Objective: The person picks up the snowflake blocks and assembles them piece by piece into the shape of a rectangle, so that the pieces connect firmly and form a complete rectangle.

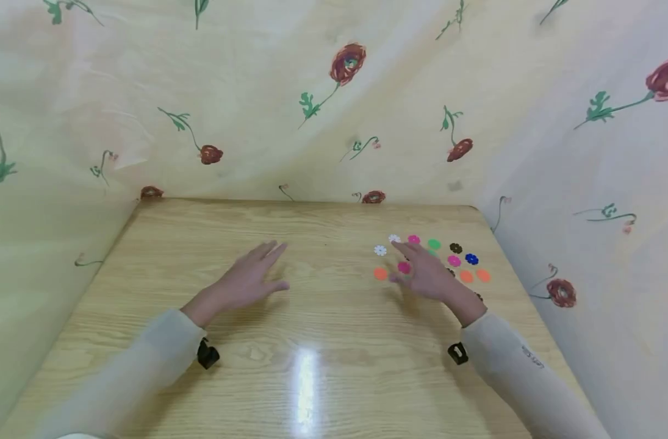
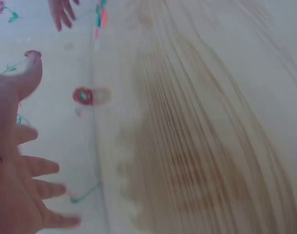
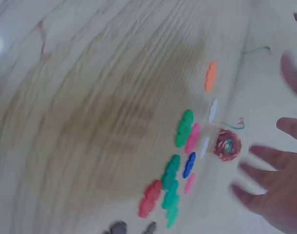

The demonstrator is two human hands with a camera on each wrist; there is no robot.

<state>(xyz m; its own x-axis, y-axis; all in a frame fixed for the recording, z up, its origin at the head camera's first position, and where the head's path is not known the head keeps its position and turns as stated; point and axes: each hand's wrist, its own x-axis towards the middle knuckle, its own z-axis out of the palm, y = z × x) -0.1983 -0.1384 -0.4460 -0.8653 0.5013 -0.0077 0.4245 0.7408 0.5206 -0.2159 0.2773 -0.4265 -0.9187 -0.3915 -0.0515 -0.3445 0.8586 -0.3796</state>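
Note:
Several small flower-shaped pieces lie on the right side of the wooden table, among them a white one (image 1: 380, 250), a blue one (image 1: 471, 259) and an orange one (image 1: 483, 275). Over the group hovers my right hand (image 1: 429, 275), fingers spread and holding nothing, hiding some pieces. My left hand (image 1: 247, 277) is held above the table left of centre, its fingers extended and empty. In the right wrist view, green (image 3: 185, 128), red (image 3: 150, 199) and orange (image 3: 210, 76) pieces show beside the right hand (image 3: 280, 180). The left wrist view shows the left hand (image 2: 21, 180) with fingers apart.
Behind the wooden table (image 1: 202, 231) hangs a pale cloth (image 1: 257, 91) with printed red flowers, which also covers both sides. A bright light reflection lies on the table near the front. Each wrist carries a small black device.

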